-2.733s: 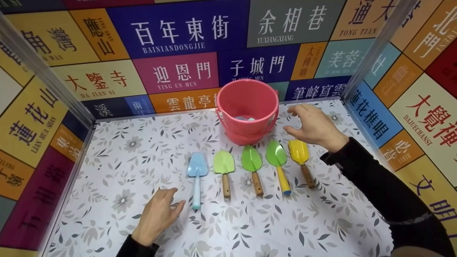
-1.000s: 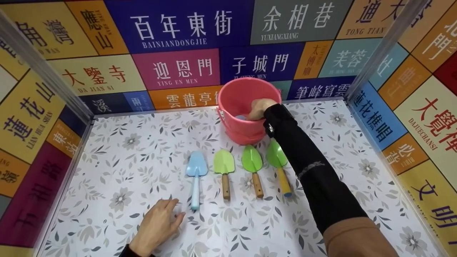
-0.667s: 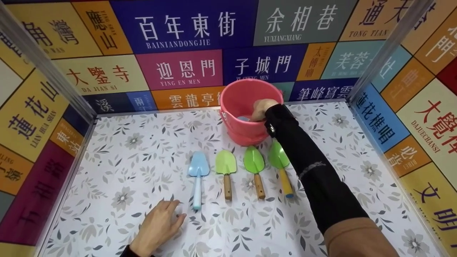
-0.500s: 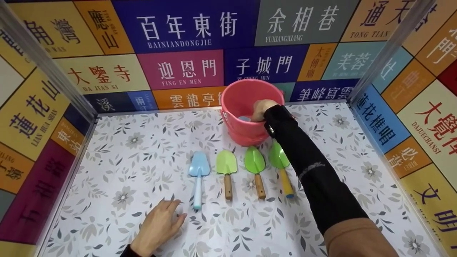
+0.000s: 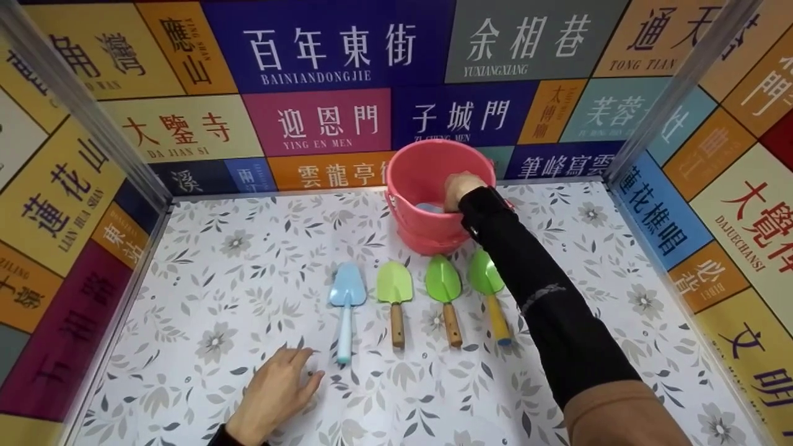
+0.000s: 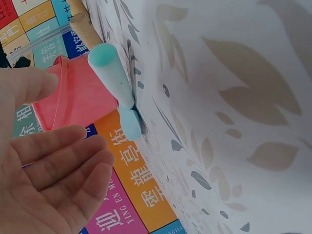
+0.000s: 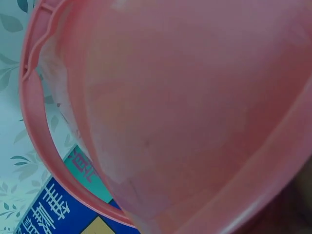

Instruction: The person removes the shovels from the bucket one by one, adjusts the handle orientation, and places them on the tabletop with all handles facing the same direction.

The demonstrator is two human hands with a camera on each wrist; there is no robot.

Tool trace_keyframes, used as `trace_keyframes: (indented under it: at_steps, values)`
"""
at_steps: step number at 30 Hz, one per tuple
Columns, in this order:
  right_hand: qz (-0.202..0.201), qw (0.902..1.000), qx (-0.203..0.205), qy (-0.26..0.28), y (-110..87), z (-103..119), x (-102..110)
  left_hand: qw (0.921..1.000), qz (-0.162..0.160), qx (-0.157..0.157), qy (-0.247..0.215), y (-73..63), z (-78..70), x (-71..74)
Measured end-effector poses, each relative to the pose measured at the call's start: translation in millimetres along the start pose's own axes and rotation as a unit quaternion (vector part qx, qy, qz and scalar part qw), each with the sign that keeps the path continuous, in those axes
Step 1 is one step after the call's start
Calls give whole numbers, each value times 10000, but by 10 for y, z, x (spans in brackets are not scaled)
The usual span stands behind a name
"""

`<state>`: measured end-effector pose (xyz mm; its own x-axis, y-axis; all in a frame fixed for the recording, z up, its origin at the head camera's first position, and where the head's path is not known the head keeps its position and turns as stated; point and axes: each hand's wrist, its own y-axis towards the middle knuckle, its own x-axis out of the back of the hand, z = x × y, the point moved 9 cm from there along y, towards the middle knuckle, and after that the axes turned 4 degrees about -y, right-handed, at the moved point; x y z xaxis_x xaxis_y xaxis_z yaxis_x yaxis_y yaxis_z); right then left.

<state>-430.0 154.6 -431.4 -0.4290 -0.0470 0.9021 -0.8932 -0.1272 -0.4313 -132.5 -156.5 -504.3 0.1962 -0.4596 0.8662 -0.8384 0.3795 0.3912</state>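
Observation:
My right hand (image 5: pixel 460 189) reaches down into the pink bucket (image 5: pixel 427 235), its fingers hidden behind the rim, so I cannot tell whether they hold anything. In the right wrist view the bucket's wall (image 7: pixel 185 107) fills most of the picture. Something pale blue (image 5: pixel 429 207) shows at the bottom of the bucket. My left hand (image 5: pixel 272 393), fingers relaxed and apart, holds nothing; it is left of the light blue trowel (image 5: pixel 348 288). Its palm (image 6: pixel 53 190) faces the bucket in the left wrist view.
Right of the blue trowel lie a lime-green trowel (image 5: pixel 394 285), a green trowel (image 5: pixel 443 282), both wooden-handled, and a green trowel with a yellow handle (image 5: pixel 497 319), partly behind my right sleeve (image 5: pixel 551 310). Sign-covered walls (image 5: pixel 334 56) enclose the flowered tabletop (image 5: pixel 229 297) behind and at both sides.
My right hand has gone from above the yellow scoop into the bucket and stays there. The scoop no longer shows; the forearm covers its former spot. My left hand has drawn back slightly.

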Motion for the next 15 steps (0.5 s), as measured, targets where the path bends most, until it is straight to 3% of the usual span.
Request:
trace_keyframes:
  at_steps: [7, 15]
  values:
    - [-293, 9993, -47, 219, -195, 29, 111, 9994, 242, 187, -153, -11, 30, -20]
    - [-832, 9961, 198, 237, -226, -33, 280, 9997, 178, 146, -85, 5, 25, -14]
